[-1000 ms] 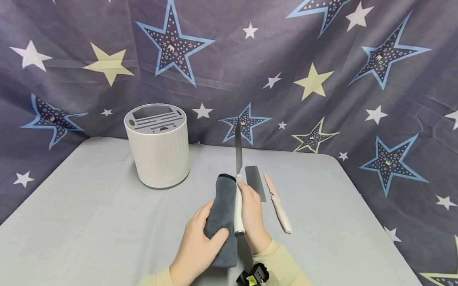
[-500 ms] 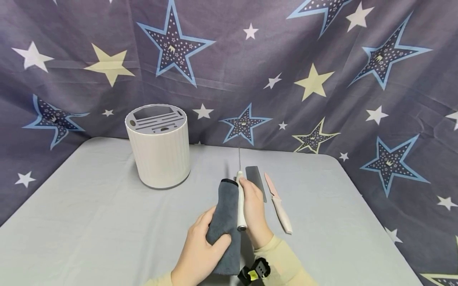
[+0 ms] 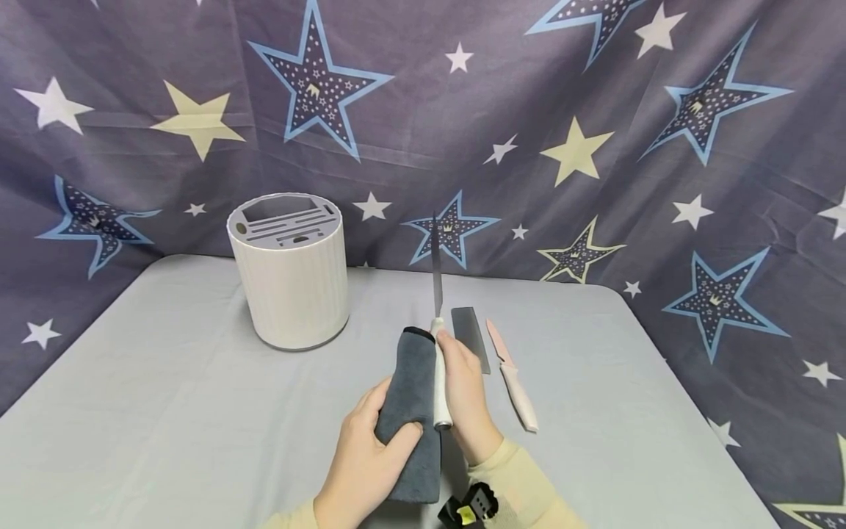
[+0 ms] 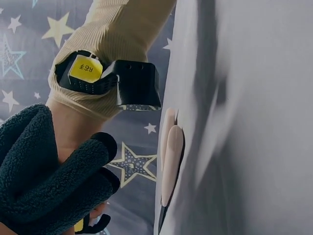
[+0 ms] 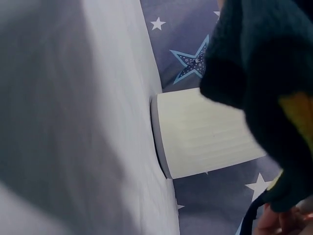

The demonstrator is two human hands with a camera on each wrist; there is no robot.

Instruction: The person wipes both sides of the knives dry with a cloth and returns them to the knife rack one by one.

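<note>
My left hand [image 3: 366, 448] grips a folded dark grey cloth [image 3: 413, 411], thumb on its near face and fingers round its left side. The cloth also shows in the left wrist view as a thick folded cloth [image 4: 58, 191]. My right hand [image 3: 468, 397] holds a knife by its white handle [image 3: 441, 389], right against the cloth's edge. The knife's narrow blade [image 3: 437, 268] points up and away from me, seen nearly edge-on. Right of that hand lie a broad grey cleaver blade [image 3: 470, 336], its handle hidden in the head view, and a small pink-bladed knife [image 3: 518, 393].
A white ribbed knife block [image 3: 291, 286] with a slotted grey top stands at the back left of the grey-covered table [image 3: 165, 411]. Behind the table hangs a star-patterned curtain [image 3: 410, 110]. The right wrist view shows the block's side [image 5: 205, 137].
The knife's tip dipped half a second ago, when its blade looked thin and short, and now stands raised again. Cloth and hands have shifted only slightly. The table items stay put.
</note>
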